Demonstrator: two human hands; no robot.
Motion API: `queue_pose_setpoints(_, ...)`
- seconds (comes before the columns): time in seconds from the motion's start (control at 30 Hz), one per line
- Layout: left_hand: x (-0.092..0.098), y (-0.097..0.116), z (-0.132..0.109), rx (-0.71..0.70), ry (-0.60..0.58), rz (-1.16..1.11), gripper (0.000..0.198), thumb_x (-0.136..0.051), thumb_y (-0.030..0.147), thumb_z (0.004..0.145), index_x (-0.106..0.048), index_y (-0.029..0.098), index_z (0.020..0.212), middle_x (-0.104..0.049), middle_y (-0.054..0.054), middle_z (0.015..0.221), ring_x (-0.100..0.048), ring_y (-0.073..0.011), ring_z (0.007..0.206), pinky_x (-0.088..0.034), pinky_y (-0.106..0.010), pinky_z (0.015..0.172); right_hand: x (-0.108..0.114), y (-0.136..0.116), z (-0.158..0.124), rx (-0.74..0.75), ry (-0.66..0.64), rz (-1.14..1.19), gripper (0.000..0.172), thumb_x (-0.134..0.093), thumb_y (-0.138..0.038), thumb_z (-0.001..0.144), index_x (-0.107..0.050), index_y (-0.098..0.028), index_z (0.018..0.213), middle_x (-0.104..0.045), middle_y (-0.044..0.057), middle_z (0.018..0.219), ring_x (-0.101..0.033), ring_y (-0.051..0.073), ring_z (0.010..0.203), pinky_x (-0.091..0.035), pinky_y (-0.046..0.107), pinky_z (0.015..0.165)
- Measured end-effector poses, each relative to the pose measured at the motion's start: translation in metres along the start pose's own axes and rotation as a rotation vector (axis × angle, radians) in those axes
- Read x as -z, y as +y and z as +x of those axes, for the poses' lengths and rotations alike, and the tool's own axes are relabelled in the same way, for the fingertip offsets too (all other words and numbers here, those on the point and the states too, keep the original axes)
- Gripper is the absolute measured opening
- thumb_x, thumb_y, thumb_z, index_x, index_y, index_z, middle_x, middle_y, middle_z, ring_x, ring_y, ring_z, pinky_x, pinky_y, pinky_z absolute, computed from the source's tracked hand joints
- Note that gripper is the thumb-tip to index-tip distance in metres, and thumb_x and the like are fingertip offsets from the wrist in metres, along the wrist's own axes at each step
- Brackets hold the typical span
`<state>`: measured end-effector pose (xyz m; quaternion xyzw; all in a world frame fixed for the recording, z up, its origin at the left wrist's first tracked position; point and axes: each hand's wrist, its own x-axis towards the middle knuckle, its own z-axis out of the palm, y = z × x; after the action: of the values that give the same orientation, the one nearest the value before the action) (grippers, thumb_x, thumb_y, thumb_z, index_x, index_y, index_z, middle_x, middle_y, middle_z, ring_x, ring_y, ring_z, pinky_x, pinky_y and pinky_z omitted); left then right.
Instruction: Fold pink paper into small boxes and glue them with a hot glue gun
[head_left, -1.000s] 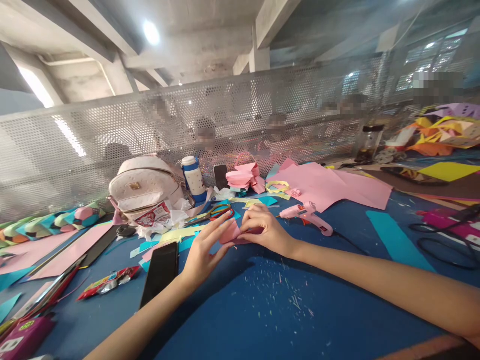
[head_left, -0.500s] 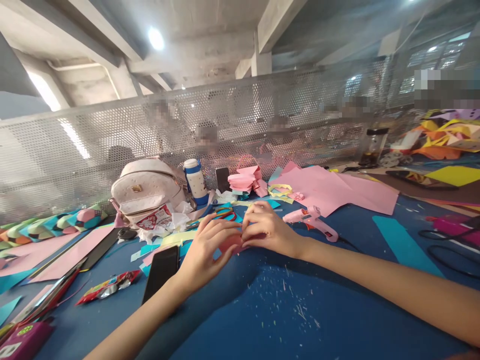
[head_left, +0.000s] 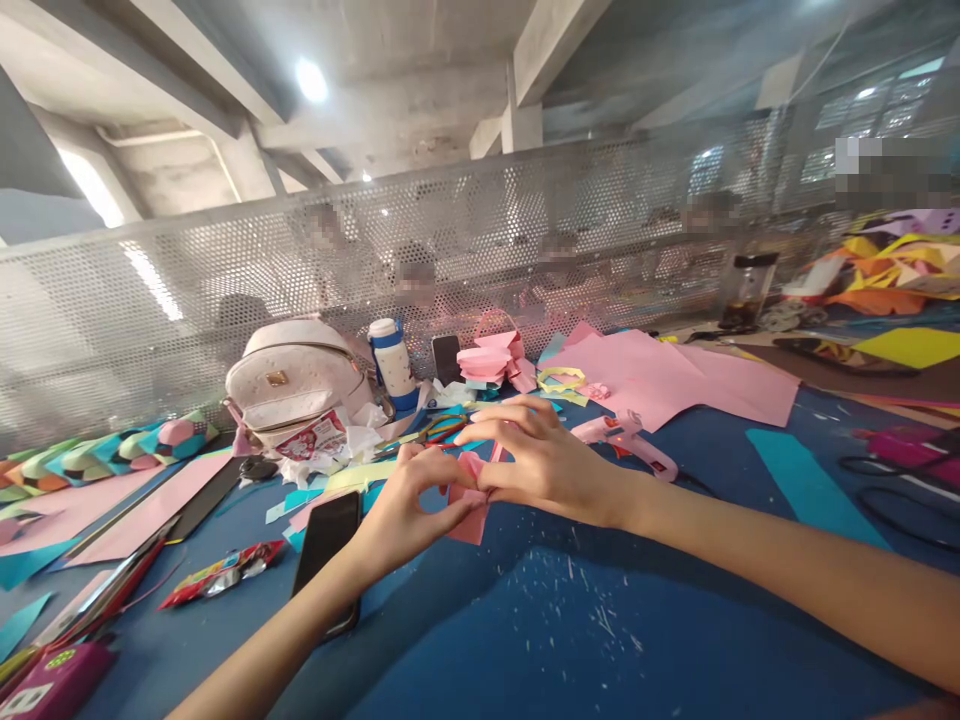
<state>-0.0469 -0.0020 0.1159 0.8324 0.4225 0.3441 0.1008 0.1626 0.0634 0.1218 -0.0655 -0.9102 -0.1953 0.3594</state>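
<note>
Both my hands meet over a small folded piece of pink paper (head_left: 471,505), lifted a little off the blue table (head_left: 525,640). My left hand (head_left: 409,505) pinches its left side with curled fingers. My right hand (head_left: 536,465) pinches its upper right part between thumb and fingers, with the other fingers arched above. Part of the paper is hidden behind my fingers. A black phone (head_left: 328,545) lies just under my left wrist.
A pink glue gun (head_left: 626,442) lies right of my right hand, scissors (head_left: 439,428) just behind. Further back stand a white backpack (head_left: 296,380), a blue-and-white bottle (head_left: 391,362), stacked pink paper (head_left: 487,362) and large pink sheets (head_left: 667,375). A perforated metal screen (head_left: 225,270) closes the far edge.
The pink paper was pressed flat on the table a second ago; now both hands have lifted it and pinch it together. My left fingers went from stretched to curled.
</note>
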Motion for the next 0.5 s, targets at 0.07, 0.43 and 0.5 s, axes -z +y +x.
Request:
queue_pose_setpoints(0.07,-0.001,0.001,0.000,0.005,0.039,0.007,0.015,-0.063,0.029,0.091,-0.068,0.022,0.079,-0.070,0.004,0.076,-0.058,-0.0161,0.077,-0.032,-0.036,0.084,0.003,-0.001,0.000,-0.063,0.032,-0.007,0.021,-0.062,-0.042,0.092,-0.061,-0.023,0.101,-0.058,0.006,0.127,-0.044,0.025,0.124,-0.031,0.044,0.104)
queue_pose_setpoints(0.43,-0.019,-0.010,-0.007,0.226,0.354,-0.007,0.014,-0.068,0.039,0.085,-0.076,0.027,0.087,-0.075,-0.001,0.086,-0.062,-0.0236,0.085,-0.036,-0.046,0.092,-0.012,-0.012,-0.008,-0.506,-0.128,0.442,0.021,-0.061,-0.011,0.091,-0.063,-0.019,0.111,-0.070,0.005,0.109,-0.067,0.020,0.097,-0.052,0.032,0.080)
queue_pose_setpoints(0.5,-0.020,-0.008,-0.008,0.203,0.345,0.011,0.014,-0.067,0.039,0.086,-0.076,0.028,0.090,-0.076,0.000,0.091,-0.062,-0.0249,0.090,-0.035,-0.049,0.094,-0.013,-0.013,-0.007,-0.556,-0.100,0.533,0.029,-0.054,-0.008,0.092,-0.066,-0.022,0.116,-0.072,0.005,0.113,-0.068,0.020,0.102,-0.052,0.034,0.087)
